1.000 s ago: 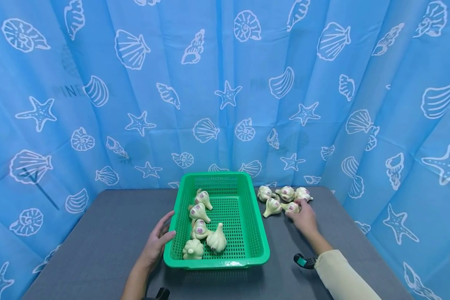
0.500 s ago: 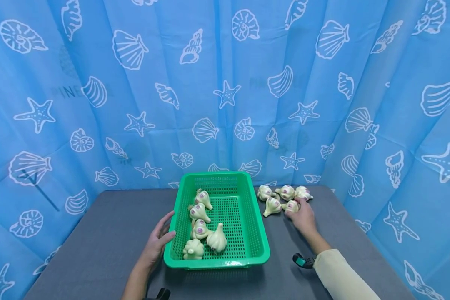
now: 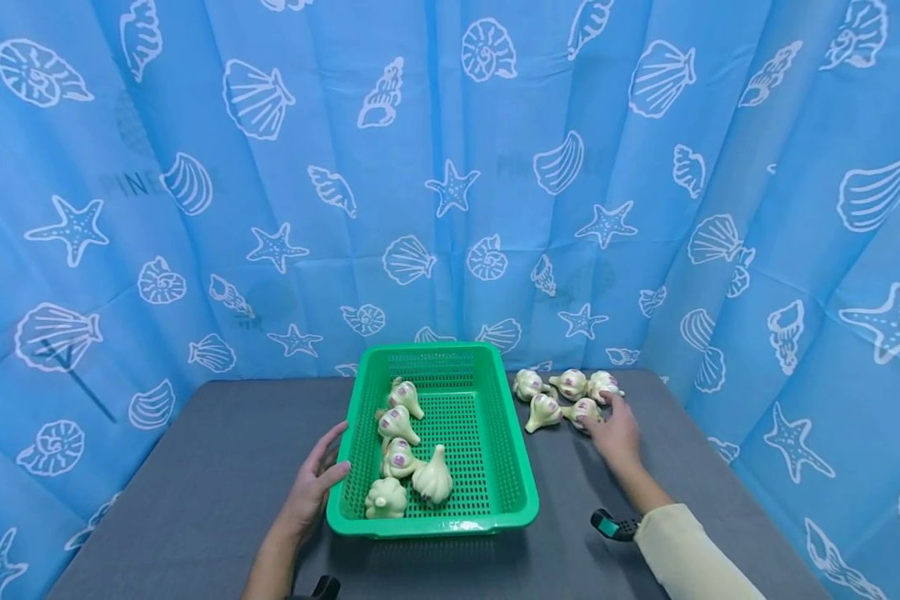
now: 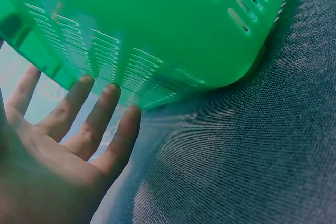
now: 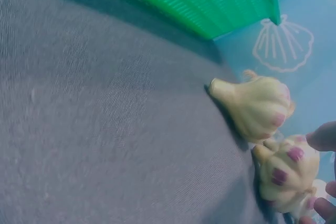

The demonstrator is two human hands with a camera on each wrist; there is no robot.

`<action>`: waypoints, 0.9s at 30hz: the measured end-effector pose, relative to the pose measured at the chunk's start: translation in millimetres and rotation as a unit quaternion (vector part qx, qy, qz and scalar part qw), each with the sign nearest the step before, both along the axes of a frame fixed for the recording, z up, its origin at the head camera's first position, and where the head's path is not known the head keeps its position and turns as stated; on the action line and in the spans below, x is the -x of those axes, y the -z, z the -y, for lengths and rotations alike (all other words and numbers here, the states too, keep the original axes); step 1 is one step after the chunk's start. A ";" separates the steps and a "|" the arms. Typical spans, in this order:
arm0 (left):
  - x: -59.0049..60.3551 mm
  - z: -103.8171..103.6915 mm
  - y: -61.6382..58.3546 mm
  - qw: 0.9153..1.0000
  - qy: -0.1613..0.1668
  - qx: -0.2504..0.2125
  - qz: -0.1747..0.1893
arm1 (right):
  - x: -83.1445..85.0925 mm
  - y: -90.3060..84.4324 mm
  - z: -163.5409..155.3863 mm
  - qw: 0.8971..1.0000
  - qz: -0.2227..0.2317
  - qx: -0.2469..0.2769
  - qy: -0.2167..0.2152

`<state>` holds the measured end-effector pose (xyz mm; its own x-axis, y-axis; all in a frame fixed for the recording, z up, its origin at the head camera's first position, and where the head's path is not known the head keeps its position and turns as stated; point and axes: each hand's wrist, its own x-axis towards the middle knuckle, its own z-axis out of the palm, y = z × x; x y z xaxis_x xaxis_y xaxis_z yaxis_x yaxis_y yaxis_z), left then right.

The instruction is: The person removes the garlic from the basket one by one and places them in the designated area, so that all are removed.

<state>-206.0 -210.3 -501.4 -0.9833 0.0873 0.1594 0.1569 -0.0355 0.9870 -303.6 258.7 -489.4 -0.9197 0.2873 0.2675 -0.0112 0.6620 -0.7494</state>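
Observation:
A green slotted plastic basket (image 3: 465, 527) stands on the grey table, with several garlic bulbs (image 3: 432, 477) inside along its left side. My left hand (image 3: 305, 493) is at the basket's left side; the left wrist view shows its fairly straight fingers (image 4: 100, 116) against the outer wall. Right of the basket, several more bulbs lie grouped on the table. My right hand (image 3: 617, 435) is at the front right bulb (image 3: 583, 412), fingers loosely spread around it. In the right wrist view a fingertip (image 5: 321, 137) is beside this purple-marked bulb (image 5: 289, 174); contact is hard to tell.
The other loose bulbs, among them a front one (image 3: 543, 412) and a back right one (image 3: 603, 386), sit close together near the table's back edge. Behind the table (image 3: 195, 483) hangs a blue shell-print curtain (image 3: 450, 250). Each wrist wears a dark strap.
My right hand has loosened its fingers from the front right bulb and shifted slightly right, leaving more of the bulb visible. The left hand and basket stay where they were.

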 end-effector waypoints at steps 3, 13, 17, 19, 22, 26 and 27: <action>0.4 0.0 0.3 1.000 0.001 0.000 0.001 | -3.6 -4.4 2.2 0.999 -0.024 0.037 0.012; 0.5 -0.3 -0.1 1.000 -0.003 -0.002 0.002 | -13.2 -23.5 15.0 0.993 -0.056 0.106 0.013; 0.2 -0.2 -0.2 1.000 -0.003 0.001 0.003 | -15.2 -34.3 22.7 0.990 -0.066 0.122 -0.011; 0.2 -0.1 -0.2 1.000 -0.003 0.002 0.006 | -16.5 -40.6 27.9 0.988 -0.065 0.139 -0.029; 0.2 -0.1 -0.2 1.000 -0.002 0.002 0.009 | -17.7 -49.8 36.5 0.981 -0.063 0.172 -0.059; 0.1 -0.2 -0.8 1.000 -0.002 0.000 0.009 | -17.0 -59.7 48.3 0.971 -0.053 0.210 -0.103; 0.2 -0.2 -0.9 1.000 -0.003 -0.001 0.008 | -16.6 -61.6 51.5 0.968 -0.050 0.220 -0.113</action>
